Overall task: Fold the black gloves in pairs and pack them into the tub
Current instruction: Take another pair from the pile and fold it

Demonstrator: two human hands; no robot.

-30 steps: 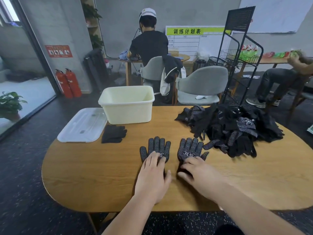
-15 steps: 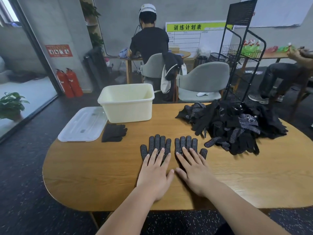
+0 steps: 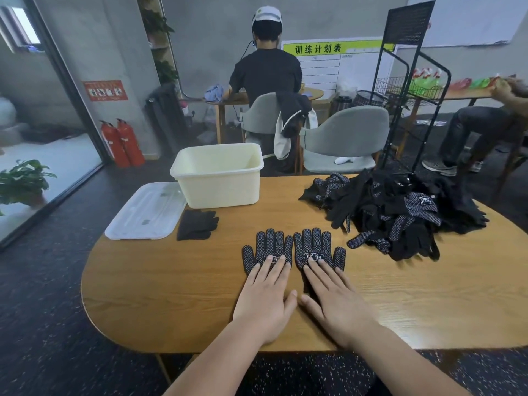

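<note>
Early stage. Left hand [image 3: 264, 298] and right hand [image 3: 334, 304], fingers flat and straight, each press one of two dotted gloves [image 3: 315, 244] laid side by side on counter [image 3: 160, 281]. One folded pair [image 3: 195, 225] lies just beside tub [image 3: 217, 184], not inside. Big glove pile [image 3: 400, 215] unsorted, so most work is left.

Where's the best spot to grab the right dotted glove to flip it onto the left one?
Pinch the right glove at its outer edge near the thumb, coming from the right. It lies flat, dots up, beside the left glove, so lifting that free edge should fold it over.
</note>
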